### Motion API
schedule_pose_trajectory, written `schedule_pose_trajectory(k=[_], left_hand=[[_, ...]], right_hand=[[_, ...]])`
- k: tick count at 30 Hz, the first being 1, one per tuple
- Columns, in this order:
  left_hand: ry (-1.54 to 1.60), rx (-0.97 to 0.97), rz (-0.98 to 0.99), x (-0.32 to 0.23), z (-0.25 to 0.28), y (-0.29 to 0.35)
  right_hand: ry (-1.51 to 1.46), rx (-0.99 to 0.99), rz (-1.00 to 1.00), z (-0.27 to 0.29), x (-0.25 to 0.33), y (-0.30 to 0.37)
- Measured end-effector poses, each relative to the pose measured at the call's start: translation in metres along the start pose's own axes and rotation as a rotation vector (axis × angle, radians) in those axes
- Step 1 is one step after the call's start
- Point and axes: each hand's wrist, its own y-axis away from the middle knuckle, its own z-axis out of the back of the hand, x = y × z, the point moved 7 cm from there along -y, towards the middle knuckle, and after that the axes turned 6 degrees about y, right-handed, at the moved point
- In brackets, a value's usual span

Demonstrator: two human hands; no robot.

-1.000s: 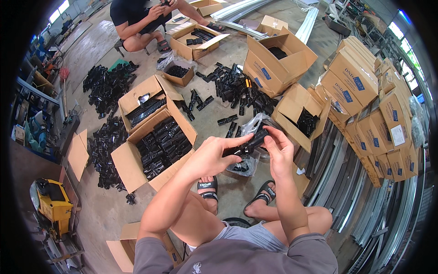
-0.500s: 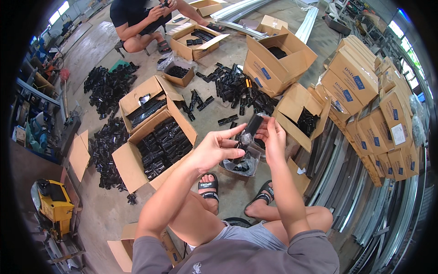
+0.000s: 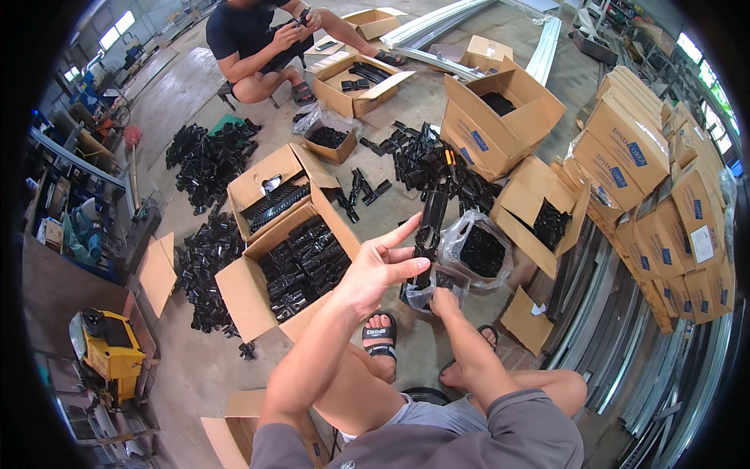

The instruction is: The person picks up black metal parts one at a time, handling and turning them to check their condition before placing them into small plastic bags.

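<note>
Okay, our left hand (image 3: 375, 273) has its grip closed around a long black part (image 3: 430, 223), thumb on one side, index finger stretched up along the edge. We have the part raised in front of us, near upright, above the floor (image 3: 187, 391). Our right hand (image 3: 445, 302) is low, at the clear plastic bag (image 3: 459, 286) just below the part; fingertips hidden, so we can't tell whether that grip holds anything. Just beyond sits another bag (image 3: 506, 270) with small black pieces. Open carton (image 3: 238, 289) of similar parts to the left.

Step in hand, our judgement: left supports the part, right reaches among the bagged pieces. Next move calls for a steady left hold and right fingers coming clear of the loose plastic without snagging.
</note>
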Motion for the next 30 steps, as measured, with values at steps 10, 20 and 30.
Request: schedule_pose_trajectory(k=[10,20,30], left_hand=[[-0.085,-0.011,0.01,-0.002,-0.001,-0.011],[-0.092,0.007,-0.013,0.001,0.0,-0.011],[-0.119,-0.046,-0.027,-0.005,0.001,-0.007]], right_hand=[[0.004,-0.024,-0.029,-0.032,-0.023,-0.025],[0.083,0.008,0.048,-0.015,-0.007,-0.009],[-0.038,-0.016,0.07,-0.012,-0.007,-0.007]])
